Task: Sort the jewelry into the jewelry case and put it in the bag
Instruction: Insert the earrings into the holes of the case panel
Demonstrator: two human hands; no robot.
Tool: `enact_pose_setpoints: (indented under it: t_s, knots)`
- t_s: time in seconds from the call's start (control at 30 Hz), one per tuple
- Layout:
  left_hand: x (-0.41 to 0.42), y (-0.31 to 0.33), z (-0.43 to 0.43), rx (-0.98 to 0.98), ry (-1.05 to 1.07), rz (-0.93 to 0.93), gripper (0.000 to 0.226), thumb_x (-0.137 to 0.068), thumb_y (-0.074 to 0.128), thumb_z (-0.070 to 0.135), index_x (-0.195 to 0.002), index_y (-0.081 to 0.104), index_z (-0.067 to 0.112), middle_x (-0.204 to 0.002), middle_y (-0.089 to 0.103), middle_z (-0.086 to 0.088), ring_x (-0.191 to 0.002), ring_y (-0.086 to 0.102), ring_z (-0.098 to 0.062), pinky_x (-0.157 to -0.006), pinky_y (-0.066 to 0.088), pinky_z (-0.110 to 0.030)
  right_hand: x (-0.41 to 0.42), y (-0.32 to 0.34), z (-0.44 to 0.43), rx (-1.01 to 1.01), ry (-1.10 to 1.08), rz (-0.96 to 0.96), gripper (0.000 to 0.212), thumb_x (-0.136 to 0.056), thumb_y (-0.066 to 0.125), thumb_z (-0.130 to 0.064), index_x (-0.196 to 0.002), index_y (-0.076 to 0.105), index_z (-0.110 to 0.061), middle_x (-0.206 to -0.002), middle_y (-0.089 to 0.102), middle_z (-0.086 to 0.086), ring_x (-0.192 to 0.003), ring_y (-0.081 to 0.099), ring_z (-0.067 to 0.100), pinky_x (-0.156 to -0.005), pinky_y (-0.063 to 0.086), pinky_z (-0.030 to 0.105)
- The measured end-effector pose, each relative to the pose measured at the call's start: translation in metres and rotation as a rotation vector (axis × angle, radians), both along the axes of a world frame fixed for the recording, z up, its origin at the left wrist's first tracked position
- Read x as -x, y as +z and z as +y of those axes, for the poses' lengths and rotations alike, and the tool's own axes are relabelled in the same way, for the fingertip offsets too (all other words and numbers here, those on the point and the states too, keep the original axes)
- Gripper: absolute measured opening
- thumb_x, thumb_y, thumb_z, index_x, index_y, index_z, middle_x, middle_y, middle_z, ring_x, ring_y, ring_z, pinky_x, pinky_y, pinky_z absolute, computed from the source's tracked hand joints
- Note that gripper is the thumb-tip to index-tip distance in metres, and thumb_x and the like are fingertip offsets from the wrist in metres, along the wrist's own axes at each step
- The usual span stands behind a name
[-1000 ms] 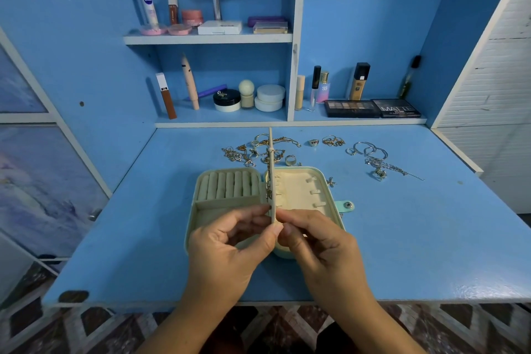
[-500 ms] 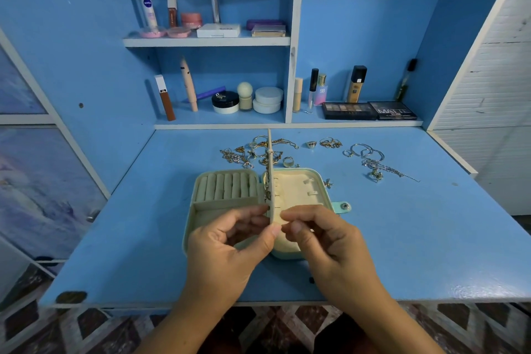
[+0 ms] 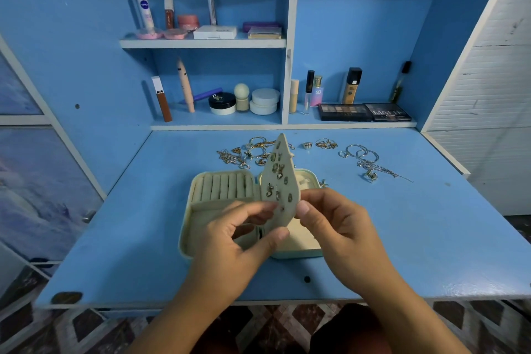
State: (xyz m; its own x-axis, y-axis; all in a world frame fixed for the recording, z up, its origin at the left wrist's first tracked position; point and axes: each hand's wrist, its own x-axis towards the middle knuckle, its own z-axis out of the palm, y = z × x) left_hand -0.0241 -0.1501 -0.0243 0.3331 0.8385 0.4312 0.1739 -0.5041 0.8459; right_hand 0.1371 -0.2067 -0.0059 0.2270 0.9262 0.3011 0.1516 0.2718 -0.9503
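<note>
Your jewelry case [image 3: 188,210] lies open near the middle of the blue tabletop [image 3: 431,238], its 2 halves flat and side by side. The left half has a row of padded ring rolls [image 3: 221,188] across its far end.

Between the halves, the cream earring panel [image 3: 283,178] stands up on edge, turned so its left face shows to you. Several small earrings [image 3: 278,171] are pinned across that face.

Your left hand [image 3: 230,241] grips the panel's lower near corner, with the thumb under it and curled fingers on the face. Your right hand [image 3: 342,227] pinches the panel's right edge, with the thumb tip pressed to it. The other fingers curl behind, so their contact is hidden.

The loose jewelry [image 3: 247,152] is not yet in the case. It lies on the tabletop just behind it, partly hidden by the panel's tip. A ring [image 3: 307,145] sits to the right of that heap, and farther right are hoops [image 3: 356,151] and a thin chain [image 3: 382,171].

On the shelf [image 3: 201,43] and the ledge below it stand cosmetics. 2 eyeshadow palettes [image 3: 344,112] lie flat at the back right.
</note>
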Motion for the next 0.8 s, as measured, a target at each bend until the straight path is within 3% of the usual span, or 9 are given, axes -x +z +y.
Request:
enact_pose_setpoints:
  t_s: [0.07, 0.17, 0.27, 0.33, 0.4, 0.47, 0.6, 0.8]
  knots:
    - [0.002, 0.001, 0.002, 0.004, -0.001, 0.064, 0.045, -0.067, 0.081, 0.036, -0.11, 0.067, 0.033, -0.097, 0.069, 0.016, -0.097, 0.065, 0.001, -0.085, 0.05, -0.012, -0.003, 0.004, -0.002, 0.044, -0.028, 0.001, 0.03, -0.086, 0.064, -0.043, -0.085, 0.069, -0.013, -0.073, 0.069, -0.004, -0.062, 0.057, 0.004, -0.058, 0.045, 0.016]
    - [0.005, 0.0, 0.005, -0.014, -0.016, 0.234, 0.055, -0.065, 0.074, 0.053, -0.116, 0.066, 0.034, -0.109, 0.063, 0.024, -0.107, 0.058, 0.007, -0.092, 0.046, -0.012, -0.009, 0.004, -0.006, 0.114, -0.096, -0.015, 0.022, -0.083, 0.066, -0.037, -0.077, 0.067, -0.015, -0.065, 0.064, -0.003, -0.058, 0.054, 0.008, -0.055, 0.046, 0.025]
    - [0.007, 0.0, 0.007, -0.099, 0.001, 0.406, 0.059, -0.062, 0.069, 0.069, -0.11, 0.069, 0.035, -0.11, 0.059, 0.03, -0.109, 0.052, 0.013, -0.089, 0.036, -0.001, -0.019, -0.004, -0.009, 0.231, -0.228, -0.199, 0.026, -0.086, 0.065, -0.032, -0.068, 0.06, -0.014, -0.055, 0.051, -0.007, -0.05, 0.042, 0.007, -0.049, 0.036, 0.02]
    - [0.008, 0.0, 0.008, -0.118, 0.014, 0.469, 0.057, -0.062, 0.063, 0.075, -0.107, 0.069, 0.039, -0.109, 0.058, 0.034, -0.109, 0.05, 0.015, -0.086, 0.036, -0.002, -0.024, -0.007, -0.011, 0.296, -0.297, -0.306, 0.03, -0.088, 0.06, -0.032, -0.064, 0.057, -0.014, -0.048, 0.043, -0.009, -0.045, 0.035, 0.006, -0.046, 0.031, 0.019]
    - [0.009, -0.003, 0.01, -0.129, 0.022, 0.493, 0.054, -0.063, 0.058, 0.075, -0.103, 0.07, 0.04, -0.106, 0.058, 0.036, -0.106, 0.053, 0.013, -0.085, 0.037, -0.006, -0.026, -0.008, -0.013, 0.32, -0.334, -0.349, 0.034, -0.09, 0.056, -0.032, -0.056, 0.056, -0.025, -0.044, 0.042, -0.011, -0.043, 0.037, 0.008, -0.045, 0.031, 0.017]
    - [0.009, -0.006, 0.011, -0.142, 0.026, 0.496, 0.051, -0.064, 0.058, 0.074, -0.098, 0.072, 0.039, -0.102, 0.059, 0.036, -0.101, 0.055, 0.012, -0.083, 0.04, -0.008, -0.028, -0.01, -0.014, 0.342, -0.355, -0.398, 0.037, -0.09, 0.055, -0.032, -0.053, 0.055, -0.032, -0.047, 0.045, -0.01, -0.048, 0.042, 0.005, -0.048, 0.033, 0.016]
    - [0.009, -0.006, 0.01, -0.129, 0.028, 0.5, 0.05, -0.064, 0.058, 0.074, -0.095, 0.073, 0.039, -0.102, 0.059, 0.036, -0.1, 0.055, 0.013, -0.08, 0.038, -0.005, -0.029, -0.013, -0.015, 0.37, -0.381, -0.489, 0.026, -0.091, 0.056, -0.032, -0.067, 0.064, -0.024, -0.069, 0.054, -0.004, -0.065, 0.05, 0.005, -0.056, 0.036, 0.012]
    - [0.009, -0.007, 0.01, -0.11, 0.027, 0.51, 0.051, -0.063, 0.057, 0.075, -0.095, 0.073, 0.039, -0.104, 0.059, 0.036, -0.102, 0.054, 0.012, -0.079, 0.038, -0.004, -0.03, -0.018, -0.015, 0.353, -0.402, -0.538, 0.027, -0.09, 0.057, -0.032, -0.071, 0.066, -0.017, -0.072, 0.053, -0.004, -0.065, 0.051, 0.006, -0.061, 0.037, 0.012]
